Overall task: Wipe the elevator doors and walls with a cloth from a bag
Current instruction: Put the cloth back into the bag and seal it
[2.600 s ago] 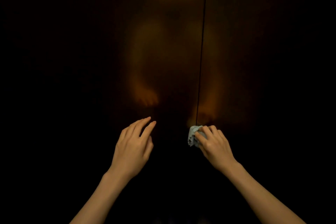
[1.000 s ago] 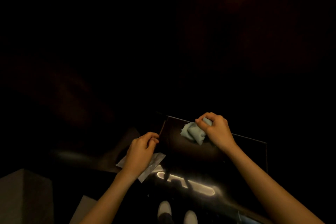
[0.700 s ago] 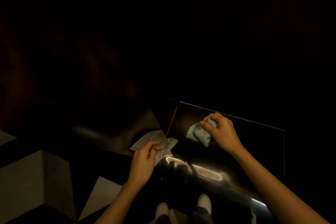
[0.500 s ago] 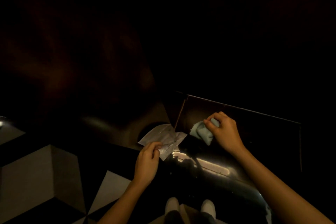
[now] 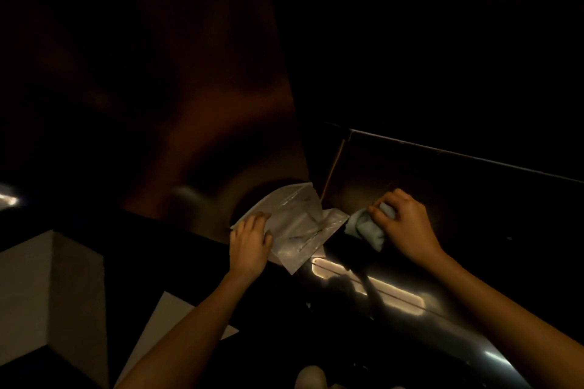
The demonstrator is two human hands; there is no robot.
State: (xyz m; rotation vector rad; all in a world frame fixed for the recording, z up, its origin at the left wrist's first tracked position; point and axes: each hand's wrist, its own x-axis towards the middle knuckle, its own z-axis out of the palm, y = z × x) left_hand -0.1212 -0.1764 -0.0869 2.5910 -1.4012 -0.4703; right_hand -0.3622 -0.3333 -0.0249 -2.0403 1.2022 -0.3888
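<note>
Two hands working: left hand (image 5: 249, 241) is pinching a clear flat plastic bag (image 5: 295, 229). Right hand (image 5: 403, 226) is gripping a crumpled pale blue cloth (image 5: 363, 227). No legible writing is showing.

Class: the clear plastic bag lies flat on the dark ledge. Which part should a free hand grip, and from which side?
Probably the corner overhanging the ledge front, pinched from below and the near side. The clear plastic bag lies flat, so only that overhang gives fingers an underside. The left hand already holds its left edge; the right hand grips the pale blue cloth.
</note>
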